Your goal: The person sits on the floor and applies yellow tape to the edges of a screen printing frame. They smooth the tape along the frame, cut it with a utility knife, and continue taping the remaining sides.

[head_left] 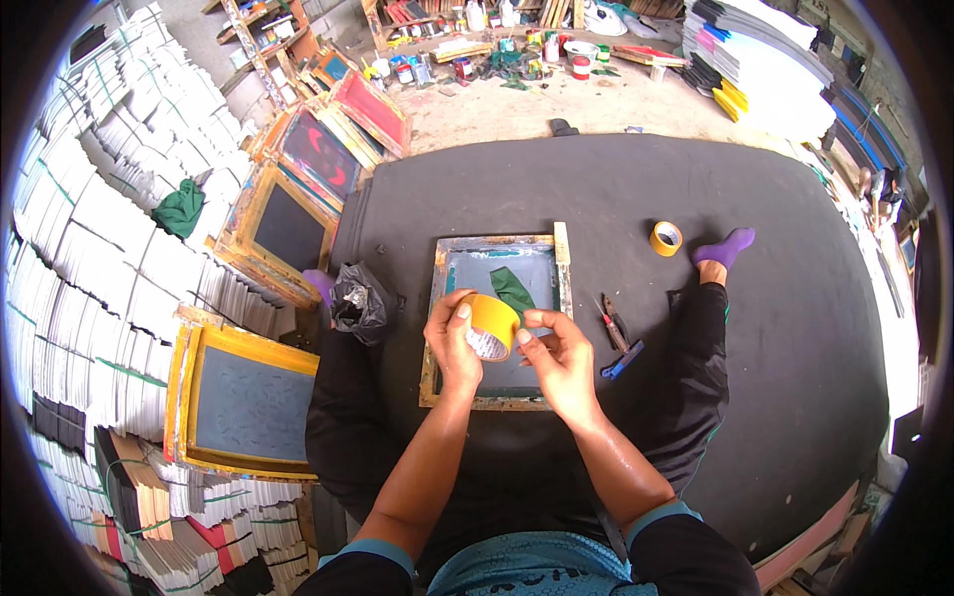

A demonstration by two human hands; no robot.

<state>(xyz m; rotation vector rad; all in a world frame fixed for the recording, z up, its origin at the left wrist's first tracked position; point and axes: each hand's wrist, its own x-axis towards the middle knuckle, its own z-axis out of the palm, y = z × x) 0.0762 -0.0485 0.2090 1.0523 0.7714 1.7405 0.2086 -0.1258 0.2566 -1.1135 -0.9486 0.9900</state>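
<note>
My left hand (452, 343) grips a roll of yellow tape (491, 323) above a wooden screen-printing frame (430, 338) that lies on the black mat (616, 189) between my legs. My right hand (558, 360) is at the roll's right edge, thumb and fingers pinching at the tape. A green patch (513, 287) shows on the frame's grey mesh.
A second yellow tape roll (666, 238) lies on the mat near my purple-socked foot (725, 246). Pliers and a blue cutter (618, 338) lie right of the frame, a crumpled black bag (362, 301) left of it. More frames (248, 402) and stacks of white sheets (119, 179) line the left.
</note>
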